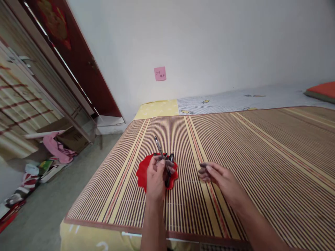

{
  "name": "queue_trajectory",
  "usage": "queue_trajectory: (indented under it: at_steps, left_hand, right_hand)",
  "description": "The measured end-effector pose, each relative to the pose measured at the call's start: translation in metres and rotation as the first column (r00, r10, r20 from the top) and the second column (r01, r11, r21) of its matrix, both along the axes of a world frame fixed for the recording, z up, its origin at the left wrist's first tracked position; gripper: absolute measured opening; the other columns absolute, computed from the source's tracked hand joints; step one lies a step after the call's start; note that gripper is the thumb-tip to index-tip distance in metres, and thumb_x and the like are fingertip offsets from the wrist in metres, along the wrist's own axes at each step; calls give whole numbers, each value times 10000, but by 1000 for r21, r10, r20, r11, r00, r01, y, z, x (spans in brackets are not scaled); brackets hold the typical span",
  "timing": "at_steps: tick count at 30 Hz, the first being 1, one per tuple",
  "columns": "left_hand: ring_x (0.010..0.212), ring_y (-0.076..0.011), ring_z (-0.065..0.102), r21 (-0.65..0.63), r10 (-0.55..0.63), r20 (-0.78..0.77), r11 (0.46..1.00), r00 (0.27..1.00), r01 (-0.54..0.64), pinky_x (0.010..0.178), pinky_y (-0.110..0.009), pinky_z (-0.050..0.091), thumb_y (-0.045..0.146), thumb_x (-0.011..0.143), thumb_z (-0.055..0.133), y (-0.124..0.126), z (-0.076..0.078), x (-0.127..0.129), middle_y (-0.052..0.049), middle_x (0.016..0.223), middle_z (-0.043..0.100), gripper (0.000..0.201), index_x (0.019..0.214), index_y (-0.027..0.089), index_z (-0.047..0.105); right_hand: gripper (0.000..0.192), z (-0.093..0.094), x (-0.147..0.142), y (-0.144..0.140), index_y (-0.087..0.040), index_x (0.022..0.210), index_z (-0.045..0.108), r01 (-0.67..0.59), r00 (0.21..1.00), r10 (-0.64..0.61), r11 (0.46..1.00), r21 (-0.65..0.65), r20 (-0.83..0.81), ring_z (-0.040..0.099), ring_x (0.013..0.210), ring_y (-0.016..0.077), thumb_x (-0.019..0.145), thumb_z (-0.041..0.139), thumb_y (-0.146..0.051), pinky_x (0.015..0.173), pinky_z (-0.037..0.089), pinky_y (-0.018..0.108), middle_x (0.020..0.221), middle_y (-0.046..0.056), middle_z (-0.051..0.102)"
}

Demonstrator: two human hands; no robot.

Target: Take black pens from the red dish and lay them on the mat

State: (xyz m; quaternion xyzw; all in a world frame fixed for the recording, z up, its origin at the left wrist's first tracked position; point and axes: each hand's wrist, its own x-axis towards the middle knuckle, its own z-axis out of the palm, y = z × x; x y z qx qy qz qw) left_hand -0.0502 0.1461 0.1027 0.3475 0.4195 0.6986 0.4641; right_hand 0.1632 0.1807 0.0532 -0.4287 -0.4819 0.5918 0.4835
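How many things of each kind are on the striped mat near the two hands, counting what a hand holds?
Pen, held in the left hand: 1
Red dish: 1
Dark small pieces on the dish: cannot count
The right hand holds nothing visible.
Total: 2

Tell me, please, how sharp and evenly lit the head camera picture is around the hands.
Head view: soft, even light, no glare; the left hand holding a pen over a red dish is fairly sharp, the right hand fingertips slightly blurred; wide-angle lens bends the cabinet edges.
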Motion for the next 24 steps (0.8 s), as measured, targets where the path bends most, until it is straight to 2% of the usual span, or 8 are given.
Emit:
queue_trajectory:
  at_steps: [4, 9, 14, 18, 21, 24]
  left_hand:
    - [643, -151, 642, -58, -195, 139, 977, 971, 205, 592, -254, 483, 335, 804, 719, -4, -3, 36, -11, 749, 671, 282, 958, 194, 530]
    - [622, -152, 641, -135, -248, 196, 952, 949, 276, 592, -255, 481, 353, 765, 764, -5, -22, 68, 9, 714, 646, 332, 942, 191, 535]
    - [533, -130, 592, -218, -324, 7, 923, 946, 318, 553, -243, 476, 421, 790, 734, -10, -43, 86, 18, 655, 631, 315, 888, 186, 549]
    - [586, -137, 601, -219, -363, -102, 916, 926, 336, 545, -235, 483, 386, 790, 729, -15, -60, 95, 1, 721, 645, 274, 897, 189, 572]
    - [707, -164, 642, -210, -337, -210, 932, 918, 295, 616, -254, 510, 317, 803, 715, -18, -69, 97, -40, 830, 676, 222, 940, 184, 602]
    - [676, -154, 617, -218, -304, -298, 945, 905, 245, 615, -248, 482, 289, 814, 695, -21, -74, 93, -20, 768, 645, 172, 918, 183, 607]
  right_hand:
    - [440, -15, -5, -7, -180, 944, 719, 24, 998, -25, 1000, -16, -65, 694, 702, 207, 791, 699, -592, 668, 576, 348, 804, 87, 729]
    - [487, -17, 0, 0, -170, 914, 710, 68, 992, -71, 997, -31, -104, 692, 701, 207, 758, 708, -632, 667, 558, 331, 796, 88, 726]
    - [464, -12, 7, 2, -173, 980, 711, 9, 998, -7, 999, 31, -58, 700, 779, 222, 838, 622, -606, 728, 559, 341, 861, 94, 733]
    - [372, -14, 3, -2, -190, 992, 703, -31, 998, 26, 997, 76, 65, 700, 811, 239, 833, 635, -519, 725, 555, 337, 861, 68, 732]
    - [285, -17, -2, -2, -192, 932, 693, -42, 993, 32, 995, 91, 115, 695, 819, 242, 814, 639, -446, 714, 543, 323, 823, 50, 720]
    - [239, -21, -6, 2, -186, 791, 662, -24, 984, 4, 993, 112, 178, 633, 677, 195, 804, 626, -421, 612, 485, 283, 695, 13, 656]
